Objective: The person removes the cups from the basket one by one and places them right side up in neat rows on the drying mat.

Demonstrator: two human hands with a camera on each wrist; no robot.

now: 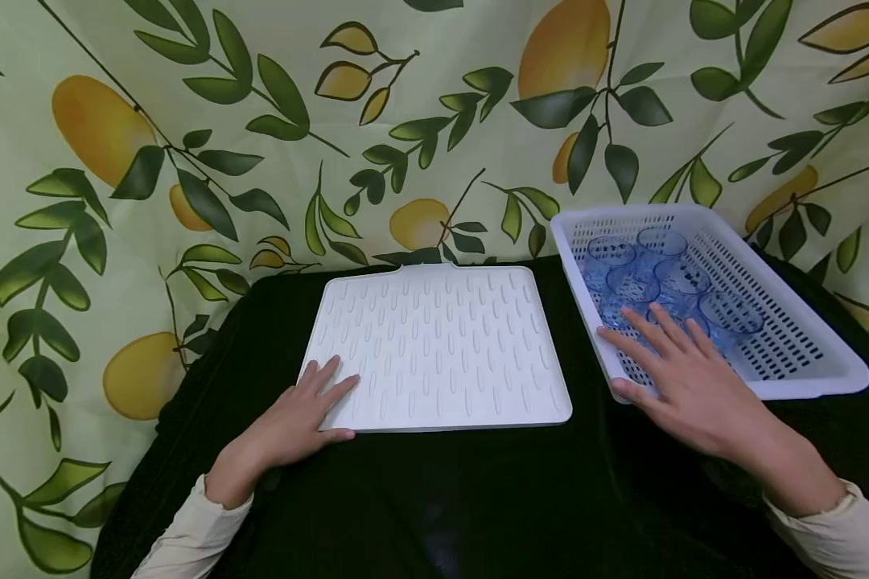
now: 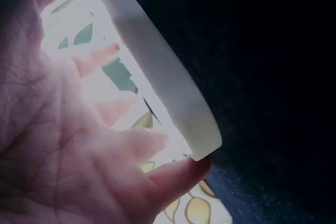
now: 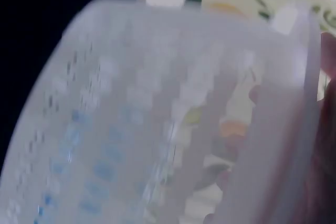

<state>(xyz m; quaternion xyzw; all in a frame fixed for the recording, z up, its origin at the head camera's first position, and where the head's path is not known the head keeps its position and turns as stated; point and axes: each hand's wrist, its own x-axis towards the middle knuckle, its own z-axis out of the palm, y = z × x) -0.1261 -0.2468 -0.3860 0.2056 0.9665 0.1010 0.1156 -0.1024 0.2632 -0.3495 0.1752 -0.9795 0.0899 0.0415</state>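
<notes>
Spread left hand [image 1: 297, 422] touching the near left corner of a white board [image 1: 445, 346] on a dark tabletop [image 1: 442, 507]; at right, spread right hand [image 1: 698, 398] over the corner of a white basket [image 1: 814, 386] of blue glasses [image 1: 684, 277].

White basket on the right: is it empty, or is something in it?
Not empty: see-through blue cups are inside the white basket, grouped toward its left side; its slotted floor shows bare to their right.
</notes>
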